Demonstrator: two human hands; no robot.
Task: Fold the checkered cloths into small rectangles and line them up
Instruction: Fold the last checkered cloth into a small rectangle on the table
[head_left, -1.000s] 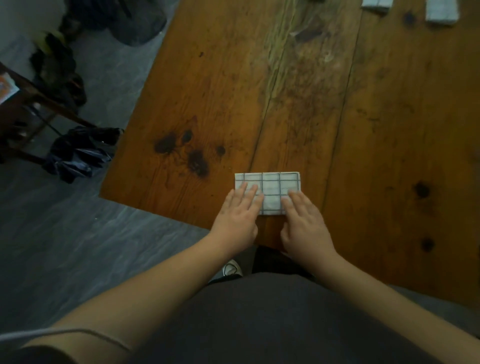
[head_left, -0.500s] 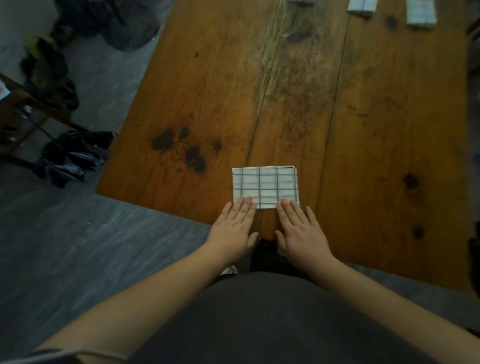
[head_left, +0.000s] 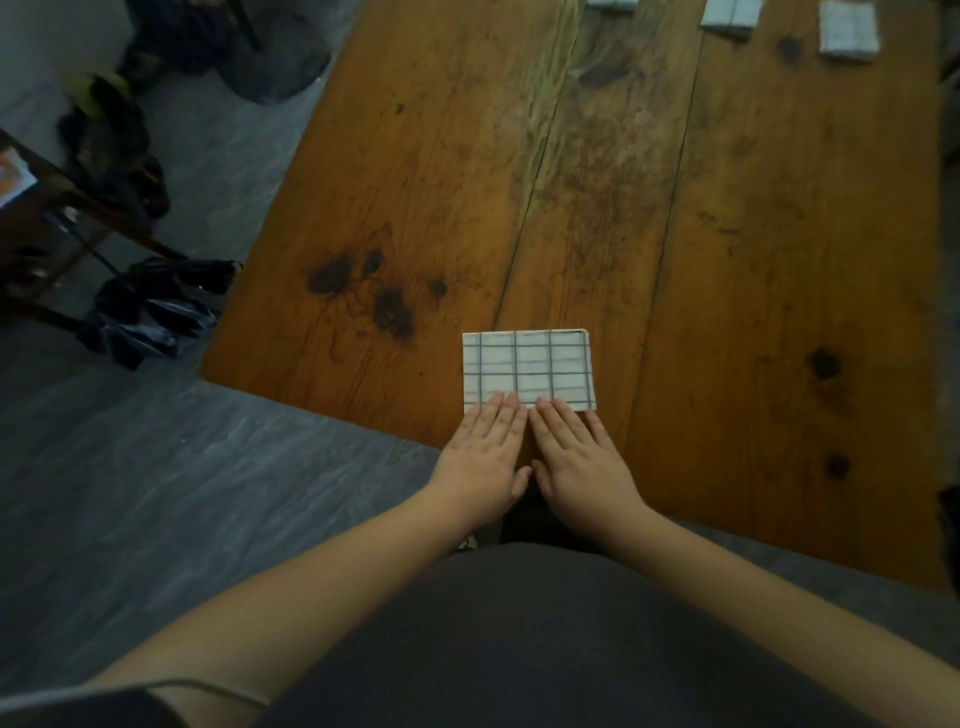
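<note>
Left hand (head_left: 483, 462), right hand (head_left: 579, 460) closer, cloth (head_left: 527, 366) uncovered

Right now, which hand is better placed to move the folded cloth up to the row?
Probably right. Left hand and right hand both rest flat fingers on the checkered cloth's near edge, but the finished cloths lie far and rightward, the right hand's side.

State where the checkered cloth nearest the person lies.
Head view: the checkered cloth lies flat near the wooden table's near edge, right of the dark marks, left hand and right hand touching its near side.
</note>
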